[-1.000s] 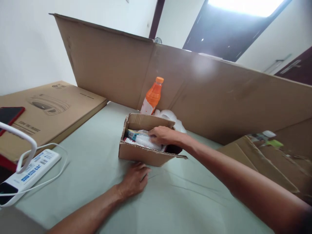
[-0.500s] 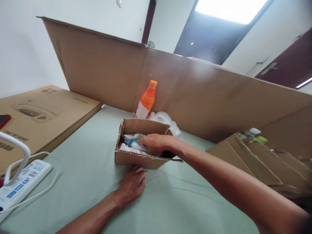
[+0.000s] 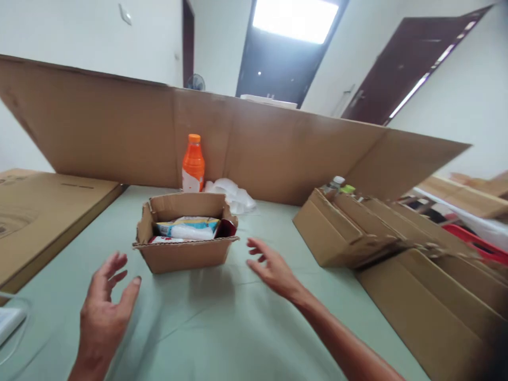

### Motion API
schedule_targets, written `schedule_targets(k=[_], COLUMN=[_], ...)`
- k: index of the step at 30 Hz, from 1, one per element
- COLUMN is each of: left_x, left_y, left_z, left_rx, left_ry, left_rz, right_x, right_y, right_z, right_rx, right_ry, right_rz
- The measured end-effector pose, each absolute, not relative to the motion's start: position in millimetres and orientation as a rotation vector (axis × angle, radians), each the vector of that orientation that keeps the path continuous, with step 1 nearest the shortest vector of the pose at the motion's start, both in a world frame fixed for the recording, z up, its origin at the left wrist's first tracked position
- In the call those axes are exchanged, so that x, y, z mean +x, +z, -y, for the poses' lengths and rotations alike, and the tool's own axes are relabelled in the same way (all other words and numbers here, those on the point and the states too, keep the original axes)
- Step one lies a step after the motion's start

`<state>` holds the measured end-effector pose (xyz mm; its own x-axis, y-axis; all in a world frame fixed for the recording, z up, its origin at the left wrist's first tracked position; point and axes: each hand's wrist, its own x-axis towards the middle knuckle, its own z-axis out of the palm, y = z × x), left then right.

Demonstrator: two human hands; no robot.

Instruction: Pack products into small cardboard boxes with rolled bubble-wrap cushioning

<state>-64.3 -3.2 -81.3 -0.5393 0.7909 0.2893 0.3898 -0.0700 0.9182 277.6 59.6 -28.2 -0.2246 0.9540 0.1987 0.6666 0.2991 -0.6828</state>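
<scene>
A small open cardboard box [image 3: 186, 257] stands on the pale green tabletop. Inside it lie a blue and yellow packet [image 3: 166, 229], a white plastic-looking bundle [image 3: 192, 233], a partly hidden white and red packet [image 3: 169, 239] and something dark red [image 3: 225, 229] at the right end. My left hand [image 3: 105, 307] is off the box's near left corner, fingers apart and nothing in them. To the right of the box, my right hand [image 3: 272, 267] hovers with its fingers spread, also holding nothing. Neither hand touches the box.
Behind the box are an orange drink bottle [image 3: 193, 164] and crumpled white wrap [image 3: 232, 194], against a tall cardboard panel [image 3: 278, 153]. More open cardboard boxes [image 3: 337, 233] stand at the right. A large flat carton [image 3: 51, 211] lies left, near a white power strip [image 3: 10, 323].
My right hand has come out of the box and moved to its right side. My left hand has lifted from the table, moved left and opened. The view has turned right.
</scene>
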Motion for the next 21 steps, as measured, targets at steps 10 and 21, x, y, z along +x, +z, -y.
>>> schedule_targets(k=[10, 21], left_x=[13, -4], left_y=[-101, -125], left_z=[23, 54], left_rx=[1.504, 1.494], left_ry=[1.454, 1.46], left_rz=[-1.664, -1.669], right_x=[269, 245], right_y=[-63, -88], right_z=[-69, -83], right_rx=[-1.459, -1.059], right_ry=[0.876, 1.072], right_rz=[1.818, 1.644])
